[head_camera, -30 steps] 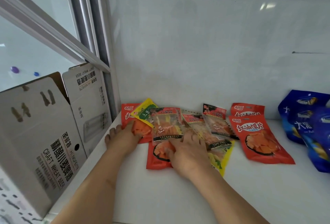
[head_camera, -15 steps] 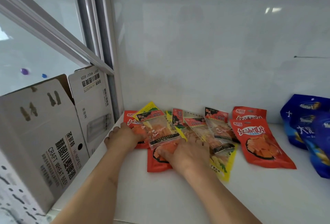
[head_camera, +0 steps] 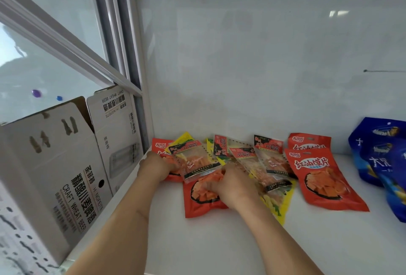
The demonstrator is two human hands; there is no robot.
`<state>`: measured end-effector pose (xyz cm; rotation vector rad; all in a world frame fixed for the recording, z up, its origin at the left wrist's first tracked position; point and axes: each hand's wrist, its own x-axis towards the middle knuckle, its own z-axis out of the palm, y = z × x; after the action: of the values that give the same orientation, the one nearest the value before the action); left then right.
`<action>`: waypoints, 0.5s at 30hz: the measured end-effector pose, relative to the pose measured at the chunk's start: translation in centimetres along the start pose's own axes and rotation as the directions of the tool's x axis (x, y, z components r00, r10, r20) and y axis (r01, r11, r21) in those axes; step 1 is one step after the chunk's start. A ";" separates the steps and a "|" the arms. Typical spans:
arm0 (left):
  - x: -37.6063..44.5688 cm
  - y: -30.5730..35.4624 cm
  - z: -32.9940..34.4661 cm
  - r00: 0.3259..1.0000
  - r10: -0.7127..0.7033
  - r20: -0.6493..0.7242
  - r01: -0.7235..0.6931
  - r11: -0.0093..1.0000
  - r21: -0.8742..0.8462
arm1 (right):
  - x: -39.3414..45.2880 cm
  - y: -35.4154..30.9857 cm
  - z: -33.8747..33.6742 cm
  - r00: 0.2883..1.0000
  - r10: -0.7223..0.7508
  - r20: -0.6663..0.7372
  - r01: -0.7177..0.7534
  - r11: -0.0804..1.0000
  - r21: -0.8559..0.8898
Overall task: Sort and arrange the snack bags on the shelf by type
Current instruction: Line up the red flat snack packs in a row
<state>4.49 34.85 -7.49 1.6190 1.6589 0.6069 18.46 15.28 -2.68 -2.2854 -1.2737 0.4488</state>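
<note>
Both hands have closed in on the pile since a second ago: then they lay flat on the snack bags, and the clear-window bag with a red header (head_camera: pixel 198 160) now sits raised between them, its near edge lifted off the red bag (head_camera: pixel 203 200) beneath. Left hand (head_camera: pixel 157 168) has its fingers curled onto the left side of that clear-window bag, over another red bag at the shelf's left corner; whether they truly pinch it I cannot tell. Right hand (head_camera: pixel 234 184) lies on the middle of the pile with fingers bent, pressing on the red bag and the clear packs beside it; its fingertips are hidden. A yellow bag (head_camera: pixel 278 203) sticks out from under the pile on the right. Two red bags (head_camera: pixel 320 178) lie apart to the right, overlapping, and blue bags (head_camera: pixel 382 160) stand at the far right of the white shelf (head_camera: pixel 219 241). A cardboard beer carton (head_camera: pixel 66 165) sits left of the shelf
</note>
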 end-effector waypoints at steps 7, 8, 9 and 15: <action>-5.7 1.8 -3.2 0.996 -0.067 0.052 0.082 0.910 -0.406 | 1.5 0.4 -0.1 0.996 -0.050 0.074 0.038 0.988 0.151; -6.0 1.9 -3.5 0.995 -0.074 0.066 0.095 0.892 -0.441 | 1.8 0.3 0.0 0.996 -0.041 0.079 0.028 0.987 0.157; -6.2 1.8 -3.8 0.994 -0.076 0.078 0.104 0.876 -0.471 | 1.8 0.1 0.0 0.995 -0.032 0.089 0.017 0.986 0.164; -7.5 1.0 -5.5 0.994 -0.097 0.045 0.105 0.806 -0.582 | 1.1 -0.3 -1.0 0.990 -0.062 0.129 0.026 0.965 0.262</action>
<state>0.46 28.42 -1.96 1.0714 1.3492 0.9406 19.31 16.15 -1.77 -2.0321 -1.2454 0.7221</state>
